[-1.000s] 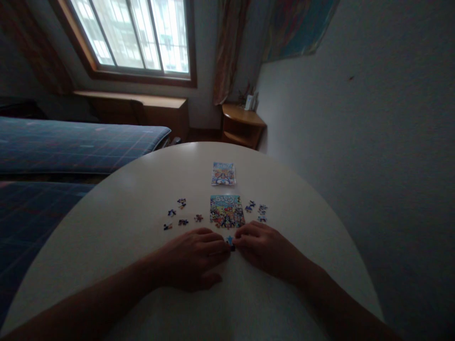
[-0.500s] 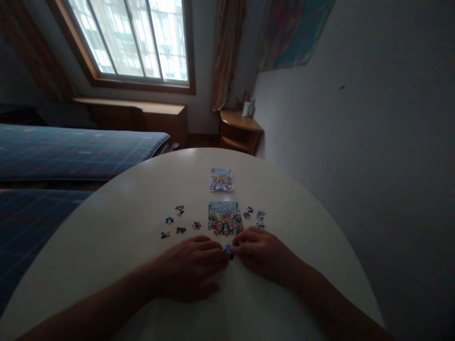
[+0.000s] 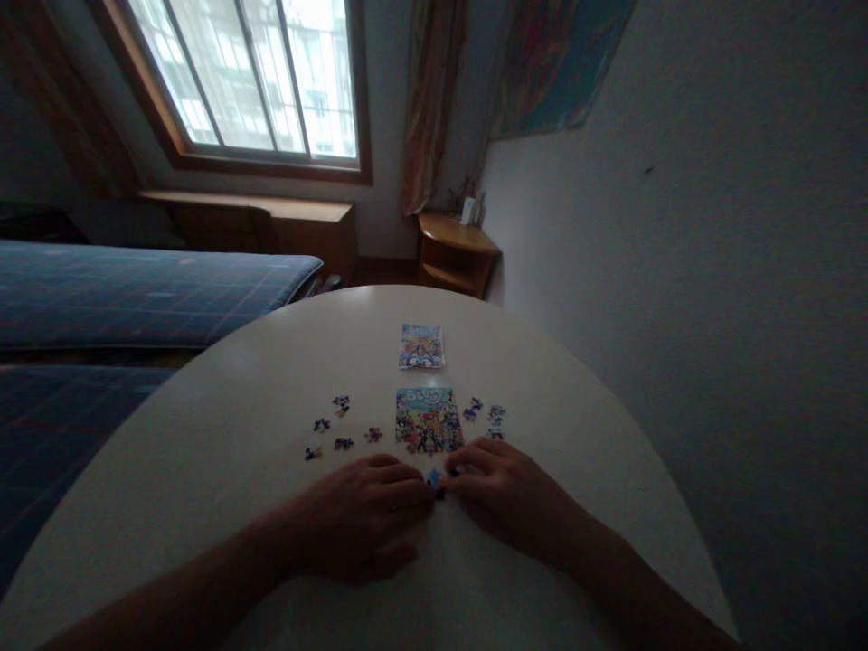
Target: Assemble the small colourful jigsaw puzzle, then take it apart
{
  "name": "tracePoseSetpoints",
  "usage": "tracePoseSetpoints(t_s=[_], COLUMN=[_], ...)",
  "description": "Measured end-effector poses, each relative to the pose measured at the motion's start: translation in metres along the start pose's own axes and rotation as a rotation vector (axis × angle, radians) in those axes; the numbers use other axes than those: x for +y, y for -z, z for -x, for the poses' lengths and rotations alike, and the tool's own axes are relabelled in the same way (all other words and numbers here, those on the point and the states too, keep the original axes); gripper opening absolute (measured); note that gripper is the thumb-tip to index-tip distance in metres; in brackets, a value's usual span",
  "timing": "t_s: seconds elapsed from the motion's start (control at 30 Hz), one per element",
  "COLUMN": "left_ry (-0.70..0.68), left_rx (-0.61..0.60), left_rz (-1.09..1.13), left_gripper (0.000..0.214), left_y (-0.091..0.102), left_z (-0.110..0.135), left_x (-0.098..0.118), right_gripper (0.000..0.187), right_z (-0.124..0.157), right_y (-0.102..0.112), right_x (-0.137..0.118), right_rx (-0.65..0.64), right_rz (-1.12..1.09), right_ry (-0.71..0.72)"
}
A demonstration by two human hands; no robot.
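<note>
A partly assembled colourful jigsaw puzzle [image 3: 428, 419] lies on a round white table [image 3: 237, 425]. Just in front of it, my left hand [image 3: 359, 524] and my right hand [image 3: 505, 497] rest on the table with fingertips meeting on a small blue puzzle piece [image 3: 435, 479]. Both hands have fingers curled together onto that piece. Loose pieces [image 3: 337, 425] lie scattered left of the puzzle, and a few more loose pieces [image 3: 489, 414] lie to its right. A small printed reference picture [image 3: 421, 345] lies farther back.
A white wall [image 3: 678, 271] runs close along the table's right side. A bed with a blue checked cover [image 3: 136, 285] stands to the left. Beyond are a window [image 3: 258, 72], a curtain [image 3: 434, 99] and a wooden corner shelf [image 3: 456, 249].
The view has tilted a little, so the table contents sit lower in the frame. Both hands stay pinched on the small blue piece with hardly any movement.
</note>
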State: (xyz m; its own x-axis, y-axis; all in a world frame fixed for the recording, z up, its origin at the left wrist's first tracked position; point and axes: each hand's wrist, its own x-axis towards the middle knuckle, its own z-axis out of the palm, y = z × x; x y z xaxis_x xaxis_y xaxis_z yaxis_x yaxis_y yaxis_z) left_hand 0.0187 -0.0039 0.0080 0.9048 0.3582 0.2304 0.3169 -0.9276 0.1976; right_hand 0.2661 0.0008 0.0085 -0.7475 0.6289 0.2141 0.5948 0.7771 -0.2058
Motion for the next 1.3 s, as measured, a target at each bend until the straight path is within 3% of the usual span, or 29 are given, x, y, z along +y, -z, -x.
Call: tracePoseSetpoints(t_s=[0.73, 1.03, 1.3], left_ry=[-0.001, -0.022, -0.007], left_rx=[0.016, 0.049, 0.051], left_rz=[0.02, 0.018, 0.017], left_gripper=[0.025, 0.027, 0.027], left_y=[-0.002, -0.001, -0.003], left_z=[0.002, 0.001, 0.003], left_x=[-0.002, -0.002, -0.002], right_gripper=[0.016, 0.018, 0.011], right_z=[-0.002, -0.003, -0.004], right_y=[0.0, -0.008, -0.012], right_x=[0.006, 0.004, 0.004], right_rx=[0.061, 0.117, 0.164], right_rz=[-0.119, -0.306, -0.3], right_ry=[0.077, -0.178, -0.104])
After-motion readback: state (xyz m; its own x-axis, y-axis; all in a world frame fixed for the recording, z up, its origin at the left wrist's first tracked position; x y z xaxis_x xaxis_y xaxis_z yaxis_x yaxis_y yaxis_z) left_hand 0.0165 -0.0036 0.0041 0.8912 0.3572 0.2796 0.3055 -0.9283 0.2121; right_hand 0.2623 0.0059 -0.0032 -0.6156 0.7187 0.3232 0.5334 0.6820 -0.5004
